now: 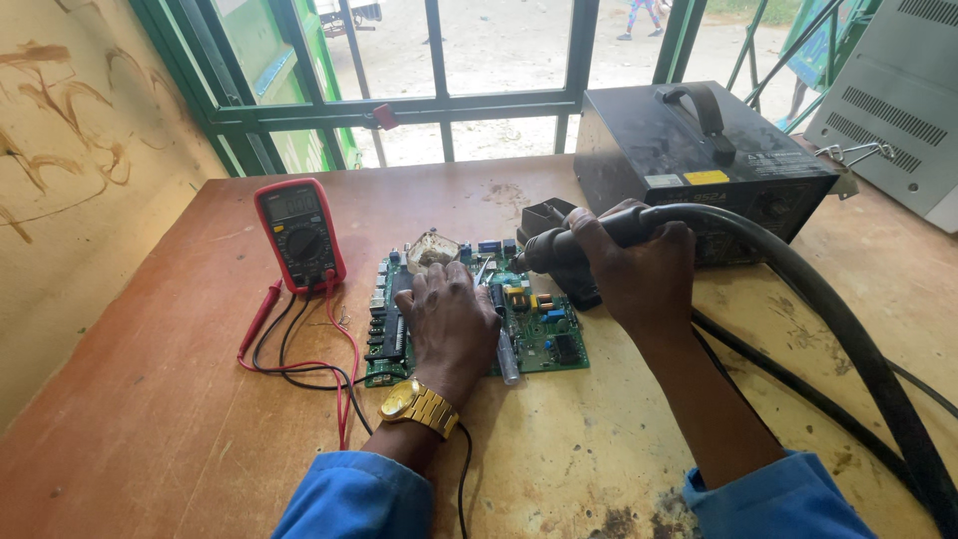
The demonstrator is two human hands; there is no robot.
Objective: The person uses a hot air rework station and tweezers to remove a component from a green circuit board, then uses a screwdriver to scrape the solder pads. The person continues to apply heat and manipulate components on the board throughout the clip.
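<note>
A green circuit board (pixel 544 339) lies flat on the brown wooden table (pixel 170 399). My left hand (pixel 449 324), with a gold watch on the wrist, rests on the board and holds a slim metal tool whose tip sticks out toward me. My right hand (pixel 634 265) grips the black handle of a hot-air wand (pixel 547 250), nozzle pointing left over the board's upper part. A thick black hose (pixel 848 339) runs from the wand off to the right.
A red multimeter (pixel 299 235) with red and black leads (pixel 299 359) lies left of the board. A black rework station box (pixel 699 160) stands at the back right, a grey metal case (pixel 898 100) beyond it. Green window bars (pixel 439 100) stand behind the table.
</note>
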